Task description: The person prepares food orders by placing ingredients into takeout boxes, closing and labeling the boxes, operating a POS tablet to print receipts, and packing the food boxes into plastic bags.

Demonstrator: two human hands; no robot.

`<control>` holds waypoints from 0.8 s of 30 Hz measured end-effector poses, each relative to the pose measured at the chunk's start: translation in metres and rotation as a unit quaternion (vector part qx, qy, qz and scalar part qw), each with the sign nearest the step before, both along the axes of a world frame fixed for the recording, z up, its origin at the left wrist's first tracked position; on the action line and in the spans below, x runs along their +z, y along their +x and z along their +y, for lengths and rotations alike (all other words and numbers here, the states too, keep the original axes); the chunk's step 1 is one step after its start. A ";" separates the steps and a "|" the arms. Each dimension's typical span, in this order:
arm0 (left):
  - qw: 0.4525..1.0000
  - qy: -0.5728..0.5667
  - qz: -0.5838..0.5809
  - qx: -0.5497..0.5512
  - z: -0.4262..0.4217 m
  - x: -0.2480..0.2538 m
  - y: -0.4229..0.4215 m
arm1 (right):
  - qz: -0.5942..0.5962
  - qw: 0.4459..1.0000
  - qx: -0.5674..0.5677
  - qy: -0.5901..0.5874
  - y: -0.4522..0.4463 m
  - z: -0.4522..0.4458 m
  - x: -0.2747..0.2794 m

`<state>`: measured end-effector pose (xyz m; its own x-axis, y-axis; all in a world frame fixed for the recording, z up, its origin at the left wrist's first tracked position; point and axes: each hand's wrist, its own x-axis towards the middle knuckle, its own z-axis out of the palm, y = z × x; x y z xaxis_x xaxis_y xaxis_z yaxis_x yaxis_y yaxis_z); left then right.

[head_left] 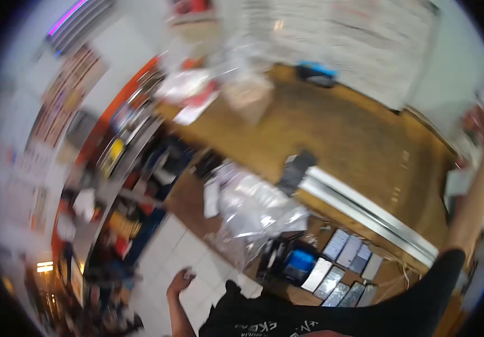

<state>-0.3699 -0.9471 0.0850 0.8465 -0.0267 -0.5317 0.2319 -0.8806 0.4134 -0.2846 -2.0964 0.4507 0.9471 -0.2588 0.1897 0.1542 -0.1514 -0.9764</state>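
Observation:
The view is tilted and smeared by motion. My left hand (181,280) hangs low over the white tiled floor, away from the bench. Its fingers are curled, with a small pale patch at the fingertips too blurred to name. My right hand (482,124) is stretched out to the far right edge, beside the end of the wooden bench (359,129). Red and whitish items lie about it, but blur hides its fingers and whether they grip anything. Nearest to my right forearm is a pale box-like thing (458,184).
A long silvery metal profile (371,216) lies along the bench's near edge. Below are clear plastic bags (258,205) and several phone-like slabs (331,281). A blue and black object (317,73) sits at the back. Cluttered shelves (124,151) stand left.

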 end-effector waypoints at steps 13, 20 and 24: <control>0.984 -0.106 0.094 0.110 0.008 0.011 0.008 | -0.153 0.602 -0.633 -0.462 -0.016 0.111 0.009; 0.985 -0.024 0.138 0.097 0.133 -0.111 -0.059 | -0.244 0.883 -0.336 -0.218 0.087 0.538 -0.017; 0.938 -0.195 0.206 0.200 0.173 -0.139 -0.081 | -0.192 0.936 -0.018 -0.293 0.158 0.711 -0.073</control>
<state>-0.4510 -0.7739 -0.0544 0.5553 -0.0117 -0.8316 0.7219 -0.4896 0.4889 -0.1262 -1.3853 0.3777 0.7725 -0.0334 0.6341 0.4616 -0.6563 -0.5969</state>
